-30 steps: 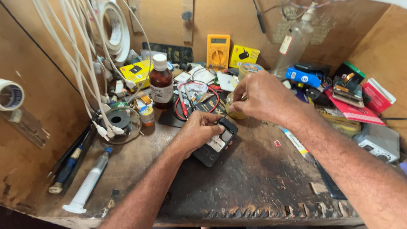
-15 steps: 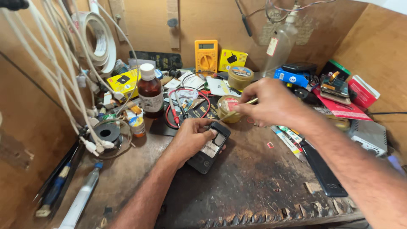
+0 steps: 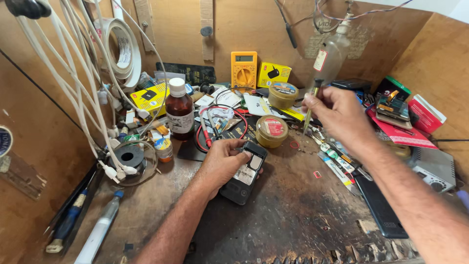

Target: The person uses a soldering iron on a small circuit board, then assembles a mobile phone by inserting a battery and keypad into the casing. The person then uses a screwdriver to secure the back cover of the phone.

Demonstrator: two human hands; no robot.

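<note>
The person's left hand rests on a small black phone that lies back-up on the scorched wooden workbench, near its middle. The fingers curl around the phone's left edge and upper end, pinning it flat against the bench; the thumb side lies over its top corner.

The right hand is raised above the bench, well to the right of the phone and apart from it. Its fingers are closed in a narrow pinch around a thin pen-like tool, which hangs nearly upright with its tip pointing down.

Just beyond the phone sits a round tin with a red and white lid, and a second, similar tin stands farther back. To the left of these, a brown glass bottle with a white cap stands upright, with red and black test leads tangled between it and the nearer tin. A yellow multimeter leans against the back wall. White cables hang down on the left over a black ring-shaped spool. A clear spray bottle stands behind the right hand, and a grey syringe-like tube lies at the bench's near left corner.
</note>
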